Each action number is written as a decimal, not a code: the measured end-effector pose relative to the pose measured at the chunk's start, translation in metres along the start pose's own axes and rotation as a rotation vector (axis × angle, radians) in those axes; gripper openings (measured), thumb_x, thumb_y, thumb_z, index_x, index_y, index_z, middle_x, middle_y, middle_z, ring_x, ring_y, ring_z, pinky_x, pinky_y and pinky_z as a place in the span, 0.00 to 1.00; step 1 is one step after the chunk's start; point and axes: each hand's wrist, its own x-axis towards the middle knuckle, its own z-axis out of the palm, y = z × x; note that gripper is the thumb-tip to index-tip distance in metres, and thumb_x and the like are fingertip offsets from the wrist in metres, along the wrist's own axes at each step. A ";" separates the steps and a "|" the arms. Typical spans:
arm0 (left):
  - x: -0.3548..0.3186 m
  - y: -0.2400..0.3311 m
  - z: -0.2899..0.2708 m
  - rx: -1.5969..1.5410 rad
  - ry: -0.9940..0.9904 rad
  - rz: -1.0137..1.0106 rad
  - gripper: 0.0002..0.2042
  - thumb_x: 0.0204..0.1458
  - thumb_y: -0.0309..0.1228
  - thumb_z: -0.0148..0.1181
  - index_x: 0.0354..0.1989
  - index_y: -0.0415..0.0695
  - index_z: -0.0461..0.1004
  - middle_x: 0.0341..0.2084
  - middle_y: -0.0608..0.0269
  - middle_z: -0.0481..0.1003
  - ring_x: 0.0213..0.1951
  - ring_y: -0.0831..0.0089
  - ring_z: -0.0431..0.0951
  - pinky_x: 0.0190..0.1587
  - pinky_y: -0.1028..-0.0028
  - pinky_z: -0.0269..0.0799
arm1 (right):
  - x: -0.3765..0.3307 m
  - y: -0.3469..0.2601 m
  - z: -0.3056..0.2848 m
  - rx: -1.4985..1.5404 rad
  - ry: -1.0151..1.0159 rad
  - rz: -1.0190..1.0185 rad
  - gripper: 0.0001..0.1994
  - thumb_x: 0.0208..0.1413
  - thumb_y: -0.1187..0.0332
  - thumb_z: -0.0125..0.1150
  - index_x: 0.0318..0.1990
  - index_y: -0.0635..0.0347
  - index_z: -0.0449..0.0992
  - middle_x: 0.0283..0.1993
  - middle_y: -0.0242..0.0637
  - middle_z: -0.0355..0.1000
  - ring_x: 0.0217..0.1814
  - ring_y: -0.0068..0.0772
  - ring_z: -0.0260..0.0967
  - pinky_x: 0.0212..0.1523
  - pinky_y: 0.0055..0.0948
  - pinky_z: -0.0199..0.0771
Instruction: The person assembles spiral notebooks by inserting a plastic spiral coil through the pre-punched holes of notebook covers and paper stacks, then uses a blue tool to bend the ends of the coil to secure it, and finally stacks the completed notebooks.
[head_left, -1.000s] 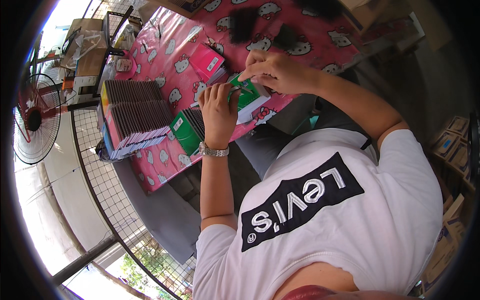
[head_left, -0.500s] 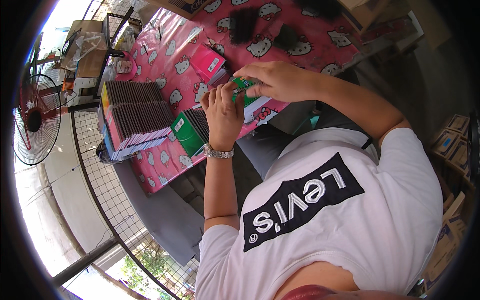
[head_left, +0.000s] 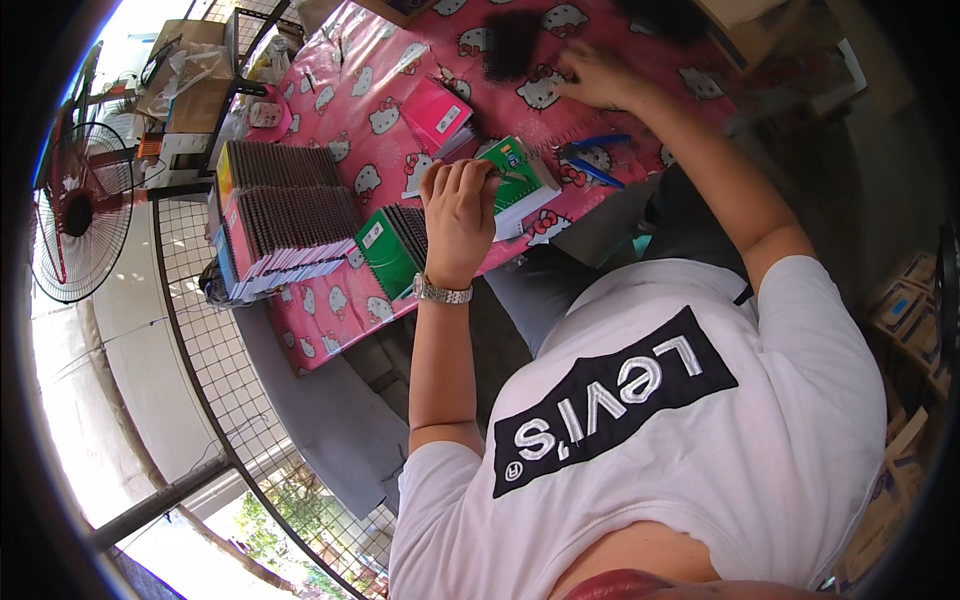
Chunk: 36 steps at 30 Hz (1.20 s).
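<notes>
A green spiral notebook [head_left: 520, 182] lies near the table's front edge, its white page edges facing me. My left hand [head_left: 460, 215], wearing a metal watch, is closed at this notebook's left edge with the fingers curled. Far across the table, my right hand [head_left: 598, 80] reaches out with thumb and fingers apart, close to a dark bundle of black binding coils [head_left: 510, 45]. Blue-handled pliers [head_left: 598, 160] rest on the table right of the notebook. A pink notebook stack [head_left: 437, 112] lies beyond my left hand. More green notebooks [head_left: 392, 250] stand left of my wrist.
Tall stacks of spiral notebooks [head_left: 285, 215] fill the left side of the pink patterned table cover [head_left: 325, 315]. A fan [head_left: 80, 210] stands at far left beside a wire mesh [head_left: 200, 300]. Cardboard boxes [head_left: 745, 25] border the far right; several more [head_left: 915, 310] sit right of me.
My right hand has moved away from the green notebook to the far side of the table. The blue-handled pliers now show beside the notebook. My left hand stays at the notebook.
</notes>
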 end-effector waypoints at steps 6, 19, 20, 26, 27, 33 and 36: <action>-0.013 0.003 0.007 0.175 0.069 -0.200 0.13 0.50 0.34 0.64 0.44 0.50 0.74 0.42 0.63 0.72 0.49 0.57 0.68 0.55 0.49 0.56 | 0.010 -0.007 -0.016 0.204 -0.271 -0.184 0.19 0.52 0.57 0.67 0.46 0.60 0.77 0.46 0.40 0.72 0.53 0.37 0.68 0.56 0.37 0.67; 0.002 0.006 0.008 -0.044 0.057 -0.170 0.14 0.44 0.38 0.70 0.37 0.48 0.76 0.38 0.61 0.72 0.46 0.57 0.68 0.50 0.57 0.59 | 0.001 -0.076 -0.054 1.034 -0.818 -0.152 0.27 0.54 0.50 0.59 0.58 0.57 0.72 0.51 0.31 0.71 0.53 0.25 0.64 0.53 0.28 0.62; 0.001 0.003 0.008 -0.047 0.061 -0.162 0.15 0.44 0.38 0.70 0.38 0.47 0.76 0.38 0.61 0.72 0.46 0.56 0.68 0.50 0.57 0.59 | 0.003 -0.076 -0.053 1.079 -0.789 -0.132 0.28 0.54 0.50 0.58 0.58 0.57 0.72 0.52 0.31 0.71 0.54 0.26 0.64 0.53 0.29 0.63; 0.006 0.004 0.006 -0.034 0.055 -0.146 0.16 0.45 0.36 0.70 0.39 0.42 0.75 0.37 0.58 0.74 0.44 0.55 0.70 0.51 0.59 0.62 | 0.005 -0.078 -0.058 0.785 -0.730 -0.307 0.27 0.53 0.52 0.60 0.58 0.57 0.73 0.55 0.33 0.71 0.59 0.26 0.64 0.56 0.27 0.63; 0.006 0.003 0.005 -0.031 0.055 -0.146 0.17 0.45 0.36 0.70 0.39 0.42 0.74 0.37 0.57 0.74 0.44 0.55 0.70 0.51 0.59 0.62 | 0.005 -0.076 -0.058 1.042 -0.811 -0.237 0.27 0.53 0.52 0.61 0.58 0.57 0.73 0.55 0.33 0.71 0.59 0.26 0.64 0.57 0.27 0.62; 0.007 0.003 0.005 -0.054 0.075 -0.136 0.17 0.44 0.35 0.71 0.38 0.41 0.74 0.36 0.57 0.75 0.43 0.55 0.71 0.50 0.59 0.63 | 0.000 -0.082 -0.059 1.452 -0.901 -0.172 0.25 0.52 0.56 0.62 0.56 0.56 0.74 0.51 0.33 0.73 0.56 0.26 0.67 0.55 0.25 0.63; 0.010 0.006 0.004 -0.075 0.080 -0.145 0.17 0.43 0.34 0.71 0.38 0.40 0.74 0.35 0.57 0.75 0.42 0.55 0.71 0.49 0.59 0.64 | 0.008 -0.089 -0.063 0.524 -0.772 -0.224 0.25 0.49 0.57 0.65 0.55 0.57 0.74 0.56 0.32 0.70 0.61 0.30 0.63 0.60 0.29 0.62</action>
